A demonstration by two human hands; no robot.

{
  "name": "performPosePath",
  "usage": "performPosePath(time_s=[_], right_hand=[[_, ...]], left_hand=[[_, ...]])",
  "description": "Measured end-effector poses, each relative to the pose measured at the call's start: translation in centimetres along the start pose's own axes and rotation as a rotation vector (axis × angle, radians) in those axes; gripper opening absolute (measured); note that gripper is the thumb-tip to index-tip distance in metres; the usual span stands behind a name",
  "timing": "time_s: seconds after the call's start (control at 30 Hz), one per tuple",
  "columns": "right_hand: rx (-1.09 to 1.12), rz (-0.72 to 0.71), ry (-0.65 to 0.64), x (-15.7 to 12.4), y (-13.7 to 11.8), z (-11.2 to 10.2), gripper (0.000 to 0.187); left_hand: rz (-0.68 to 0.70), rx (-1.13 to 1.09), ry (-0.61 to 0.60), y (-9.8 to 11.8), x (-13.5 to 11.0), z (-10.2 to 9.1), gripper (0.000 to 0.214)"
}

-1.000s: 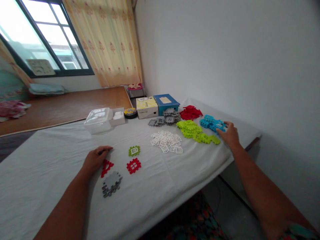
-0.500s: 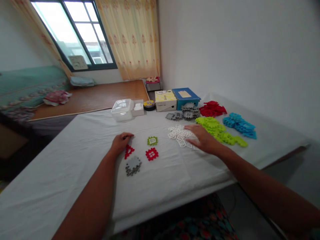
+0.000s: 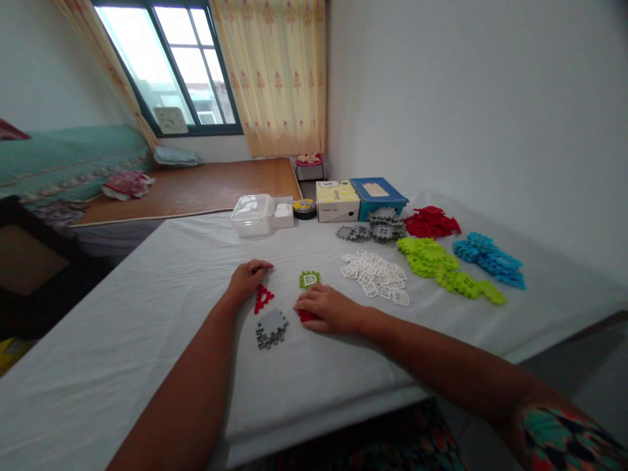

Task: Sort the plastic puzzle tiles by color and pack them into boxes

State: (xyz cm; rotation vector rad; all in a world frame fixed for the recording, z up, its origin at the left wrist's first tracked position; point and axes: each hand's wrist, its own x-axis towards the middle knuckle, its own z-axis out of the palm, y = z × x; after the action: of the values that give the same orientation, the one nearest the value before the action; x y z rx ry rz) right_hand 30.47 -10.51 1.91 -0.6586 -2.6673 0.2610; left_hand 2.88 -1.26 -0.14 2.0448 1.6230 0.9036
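My right hand (image 3: 326,309) lies over a red square building tile (image 3: 307,316), thumb on the near side and fingers across the top, hiding most of it. Just beyond it is a green square tile (image 3: 303,277) with a white window-shaped insert (image 3: 309,280) in its middle. My left hand (image 3: 246,281) rests on the table with its fingers curled together; whatever they hold, if anything, is hidden. Beside it lies a red triangular tile (image 3: 263,298). Nearer to me is a small group of grey notched tiles (image 3: 272,329).
White window inserts (image 3: 375,275) are heaped right of my right hand. Further right lie piles of green (image 3: 426,257), blue (image 3: 490,258), red (image 3: 432,222) and grey tiles (image 3: 385,226). A clear plastic tub (image 3: 252,217), a tape roll (image 3: 305,209) and yellow (image 3: 337,201) and blue boxes (image 3: 380,196) line the back.
My right hand has moved left from the white insert heap onto the red square tile. My left hand stays by the red triangle. The camera view has shifted slightly left.
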Motion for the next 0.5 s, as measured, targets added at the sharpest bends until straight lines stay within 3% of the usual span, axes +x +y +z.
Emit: performPosePath(time_s=[0.13,0.27,0.4,0.5], right_hand=[[0.093,0.078,0.167,-1.0,1.4,-1.6,0.052],[0.122,0.225,0.343,-3.9,5.0,-5.7,0.047],[-0.013,0.535,0.467,-9.2,11.8,-11.3,0.043],[-0.279,0.795,0.564,-13.5,17.8,-15.0,0.053]], left_hand=[[0.010,0.017,0.000,-0.3,0.1,-0.1,0.034],[0.022,0.030,-0.006,-0.5,0.1,-0.1,0.033],[0.002,0.045,0.002,-0.4,0.1,-0.1,0.032],[-0.010,0.075,-0.002,-0.3,0.3,0.0,0.032]])
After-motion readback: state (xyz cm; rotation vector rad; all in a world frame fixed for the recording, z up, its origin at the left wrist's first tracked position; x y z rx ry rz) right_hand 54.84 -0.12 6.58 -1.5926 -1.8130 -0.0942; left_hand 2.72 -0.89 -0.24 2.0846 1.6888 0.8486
